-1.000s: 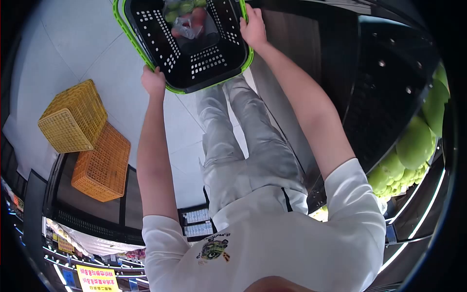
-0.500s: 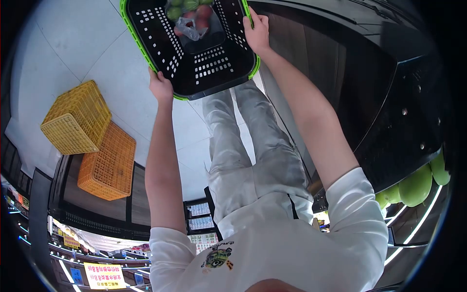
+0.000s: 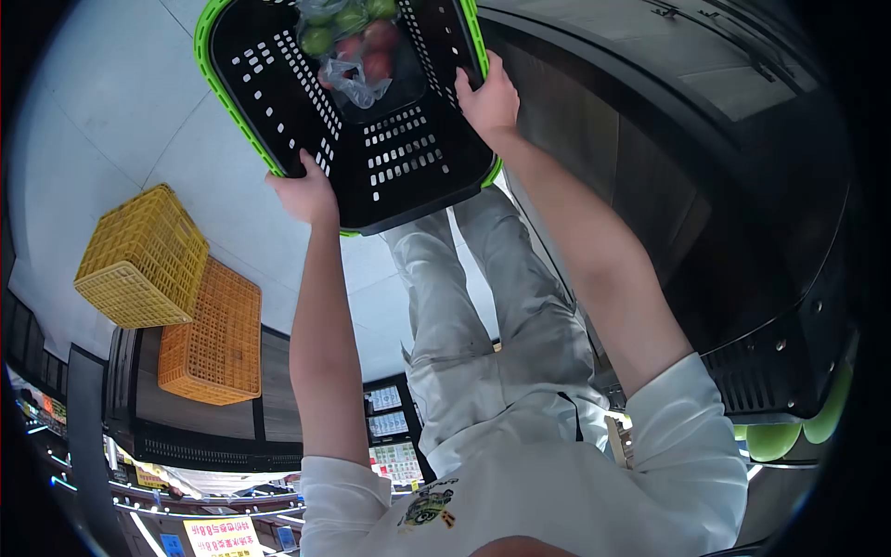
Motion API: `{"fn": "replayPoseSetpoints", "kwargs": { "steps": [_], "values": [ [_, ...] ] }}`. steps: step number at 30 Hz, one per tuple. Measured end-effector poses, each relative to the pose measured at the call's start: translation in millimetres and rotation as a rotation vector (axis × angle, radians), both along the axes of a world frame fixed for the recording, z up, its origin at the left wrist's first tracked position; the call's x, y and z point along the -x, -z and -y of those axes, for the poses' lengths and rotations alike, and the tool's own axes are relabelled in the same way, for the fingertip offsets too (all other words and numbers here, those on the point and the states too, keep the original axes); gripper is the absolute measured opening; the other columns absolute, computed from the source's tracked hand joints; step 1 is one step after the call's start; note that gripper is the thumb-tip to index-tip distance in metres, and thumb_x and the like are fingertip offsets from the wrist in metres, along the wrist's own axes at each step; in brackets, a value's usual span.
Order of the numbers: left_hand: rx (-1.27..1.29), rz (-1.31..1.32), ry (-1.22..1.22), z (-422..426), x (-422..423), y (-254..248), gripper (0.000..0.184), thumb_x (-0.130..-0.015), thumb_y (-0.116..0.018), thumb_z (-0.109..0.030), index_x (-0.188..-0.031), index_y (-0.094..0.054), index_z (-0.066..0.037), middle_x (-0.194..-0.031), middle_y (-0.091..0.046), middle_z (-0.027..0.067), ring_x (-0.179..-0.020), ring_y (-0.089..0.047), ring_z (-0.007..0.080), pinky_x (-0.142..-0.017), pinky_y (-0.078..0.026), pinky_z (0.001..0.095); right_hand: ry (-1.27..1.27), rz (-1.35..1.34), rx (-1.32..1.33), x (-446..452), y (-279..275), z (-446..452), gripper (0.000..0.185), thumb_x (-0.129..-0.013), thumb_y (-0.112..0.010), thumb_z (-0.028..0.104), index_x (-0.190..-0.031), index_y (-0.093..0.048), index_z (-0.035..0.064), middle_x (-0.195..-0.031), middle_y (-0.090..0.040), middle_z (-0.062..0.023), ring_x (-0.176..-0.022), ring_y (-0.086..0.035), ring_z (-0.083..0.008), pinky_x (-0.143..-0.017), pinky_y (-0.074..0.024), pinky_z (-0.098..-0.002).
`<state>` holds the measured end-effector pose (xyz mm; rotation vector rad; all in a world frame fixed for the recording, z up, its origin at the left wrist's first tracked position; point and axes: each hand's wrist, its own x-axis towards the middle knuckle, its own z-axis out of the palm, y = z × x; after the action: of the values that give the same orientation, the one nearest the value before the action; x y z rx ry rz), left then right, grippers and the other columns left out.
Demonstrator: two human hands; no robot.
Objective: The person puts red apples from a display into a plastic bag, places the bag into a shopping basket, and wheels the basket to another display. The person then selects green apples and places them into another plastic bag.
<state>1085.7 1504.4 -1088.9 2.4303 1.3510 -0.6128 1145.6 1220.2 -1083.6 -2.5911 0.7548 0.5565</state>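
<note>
A black shopping basket [image 3: 385,200] with a bright green rim hangs in front of my body, its far end cut off by the top of the view. My left hand [image 3: 308,192] grips the rim at the near left corner, thumb over the inside edge. On the right side, my right hand [image 3: 490,100] is closed round the rim too. Inside the basket lies a clear plastic bag [image 3: 360,88], with green round fruit [image 3: 317,39] and red round fruit [image 3: 380,37] in or under it.
Two plastic crates, one yellow [image 3: 148,260] and one orange [image 3: 213,334], stand at the left on the pale tiled floor [image 3: 121,121]. A dark display counter [image 3: 742,204] runs along my right side, with green melons [image 3: 775,442] at lower right. A yellow sign [image 3: 223,537] shows at lower left.
The basket has come slightly down and to the left in view, with both hands still on its rim. The crates and the sign sit lower in view; the counter at right has shifted.
</note>
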Motion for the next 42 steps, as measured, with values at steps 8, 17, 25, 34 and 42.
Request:
{"fn": "replayPoseSetpoints", "kwargs": {
  "steps": [8, 17, 25, 34, 42],
  "values": [
    [-0.326, 0.218, 0.335, 6, 13, 1, 0.083, -0.079, -0.080, -0.031, -0.141, -0.039, 0.005, -0.128, -0.056, 0.0216, -0.120, -0.054, 0.0448, -0.105, -0.040, 0.0544, -0.032, -0.049, -0.007, -2, 6, 1, 0.047, -0.095, -0.063, 0.038, -0.125, -0.043, 0.0081, -0.110, -0.066, -0.0234, -0.089, -0.067, -0.0480, -0.079, -0.0536, -0.0581],
    [0.376, 0.537, 0.753, 64, -140, 120, 0.060, -0.088, -0.074, -0.028, -0.140, -0.050, -0.010, -0.143, -0.041, 0.0301, -0.129, -0.045, 0.0488, -0.108, -0.042, 0.0521, 0.009, -0.049, 0.033, 8, 13, 2, 0.044, -0.095, -0.064, 0.036, -0.119, -0.043, 0.0069, -0.106, -0.065, -0.0233, -0.085, -0.067, -0.0488, -0.075, -0.0523, -0.0595],
    [0.331, -0.030, 0.632, 62, -197, 230, 0.062, -0.083, -0.074, -0.027, -0.138, -0.051, -0.009, -0.136, -0.053, 0.0321, -0.123, -0.056, 0.0471, -0.102, -0.050, 0.0498, 0.036, -0.017, 0.040, 21, 10, 0, 0.039, -0.094, -0.067, 0.030, -0.112, -0.042, 0.0053, -0.101, -0.064, -0.0209, -0.082, -0.067, -0.0459, -0.070, -0.0532, -0.0566],
    [0.443, 0.063, 0.561, 53, -114, 189, 0.024, -0.082, -0.066, -0.019, -0.096, -0.077, -0.003, -0.094, -0.073, 0.0253, -0.094, -0.071, 0.0419, -0.087, -0.056, 0.0491, 0.050, -0.003, 0.032, 44, 11, -7, 0.046, -0.095, -0.066, 0.033, -0.122, -0.043, 0.0038, -0.102, -0.066, -0.0237, -0.084, -0.067, -0.0471, -0.074, -0.0521, -0.0570],
    [0.530, 0.090, 0.424, 75, -109, 91, 0.022, -0.090, -0.068, -0.021, -0.097, -0.075, -0.001, -0.091, -0.074, 0.0214, -0.091, -0.072, 0.0366, -0.087, -0.055, 0.0435, 0.048, -0.119, -0.001, 50, -8, -3, 0.050, -0.097, -0.062, 0.038, -0.124, -0.039, 0.0033, -0.113, -0.061, -0.0248, -0.101, -0.063, -0.0463, -0.087, -0.0481, -0.0567]
  ]
}}
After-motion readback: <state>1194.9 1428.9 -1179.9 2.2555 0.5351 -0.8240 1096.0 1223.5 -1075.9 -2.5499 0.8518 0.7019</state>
